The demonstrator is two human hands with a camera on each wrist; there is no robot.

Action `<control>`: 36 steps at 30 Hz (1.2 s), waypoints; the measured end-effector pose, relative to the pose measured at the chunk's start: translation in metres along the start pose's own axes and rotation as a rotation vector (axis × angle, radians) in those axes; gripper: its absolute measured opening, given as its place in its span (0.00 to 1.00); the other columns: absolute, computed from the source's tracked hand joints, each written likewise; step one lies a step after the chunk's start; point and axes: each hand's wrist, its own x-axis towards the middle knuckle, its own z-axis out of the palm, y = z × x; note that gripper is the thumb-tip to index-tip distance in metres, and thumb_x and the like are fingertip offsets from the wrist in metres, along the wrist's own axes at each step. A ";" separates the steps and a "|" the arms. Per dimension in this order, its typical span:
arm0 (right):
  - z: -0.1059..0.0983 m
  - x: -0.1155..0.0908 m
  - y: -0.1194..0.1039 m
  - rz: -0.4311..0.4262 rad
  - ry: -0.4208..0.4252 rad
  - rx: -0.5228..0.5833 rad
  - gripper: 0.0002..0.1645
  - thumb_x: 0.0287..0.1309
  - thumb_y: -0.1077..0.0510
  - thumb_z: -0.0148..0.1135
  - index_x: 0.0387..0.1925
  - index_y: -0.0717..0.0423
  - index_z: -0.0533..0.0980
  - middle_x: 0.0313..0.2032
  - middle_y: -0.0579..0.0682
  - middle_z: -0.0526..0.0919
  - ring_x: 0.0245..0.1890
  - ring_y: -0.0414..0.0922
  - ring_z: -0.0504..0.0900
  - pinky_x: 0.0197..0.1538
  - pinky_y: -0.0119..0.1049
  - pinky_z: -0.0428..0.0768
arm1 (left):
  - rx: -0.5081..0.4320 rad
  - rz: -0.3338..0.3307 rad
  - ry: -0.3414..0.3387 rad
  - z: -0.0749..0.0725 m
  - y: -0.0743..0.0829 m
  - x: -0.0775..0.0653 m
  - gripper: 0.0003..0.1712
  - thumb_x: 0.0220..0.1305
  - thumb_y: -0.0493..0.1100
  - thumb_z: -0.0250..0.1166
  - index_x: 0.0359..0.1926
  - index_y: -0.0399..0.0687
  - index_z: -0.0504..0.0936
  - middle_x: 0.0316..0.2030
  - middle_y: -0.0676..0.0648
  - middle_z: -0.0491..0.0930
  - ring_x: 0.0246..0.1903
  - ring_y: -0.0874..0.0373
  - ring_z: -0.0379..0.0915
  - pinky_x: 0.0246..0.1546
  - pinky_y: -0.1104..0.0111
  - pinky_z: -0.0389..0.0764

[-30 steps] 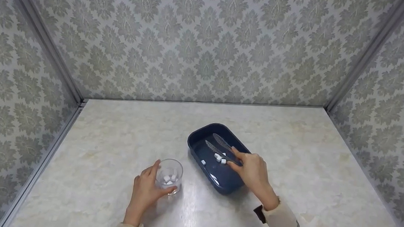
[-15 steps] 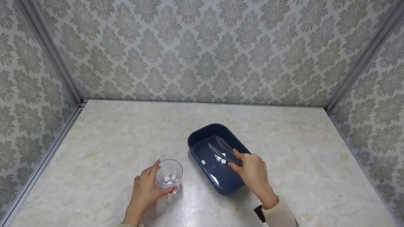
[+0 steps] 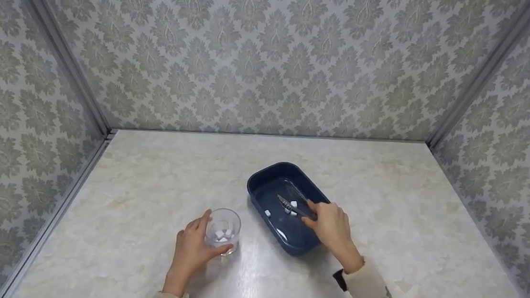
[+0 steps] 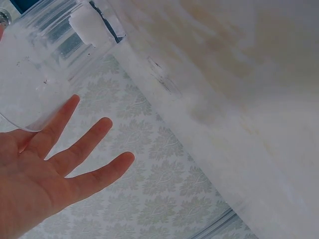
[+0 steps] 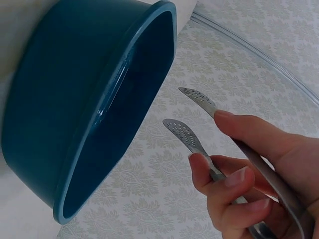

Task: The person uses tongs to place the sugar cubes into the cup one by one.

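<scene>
My left hand holds a clear drinking glass upright on the table, thumb on the near side and index finger on the far side; its other fingers are spread in the left wrist view. Several small white cubes lie in the glass. To its right stands a dark blue basin. My right hand grips metal tongs with perforated tips, spread apart over the basin. Beneath the tongs sits a group of white cubes, partly hidden; another white cube lies near the basin's left wall.
A pale marbled tabletop carries the glass and basin. Patterned wall panels close in the back and both sides, joined by grey corner strips. A dark tab hangs at the right sleeve.
The tongs have shifted back toward me and slightly right, so their near arm now crosses the grouped cubes. The left hand and glass have stayed put.
</scene>
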 end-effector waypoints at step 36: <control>0.023 0.008 0.014 0.019 -0.045 -0.158 0.11 0.40 0.54 0.70 0.21 0.57 0.79 0.27 0.57 0.83 0.26 0.55 0.81 0.26 0.46 0.76 | 0.017 -0.034 -0.040 0.000 0.001 0.002 0.57 0.31 0.65 0.71 0.61 0.41 0.63 0.50 0.40 0.76 0.51 0.42 0.70 0.45 0.44 0.67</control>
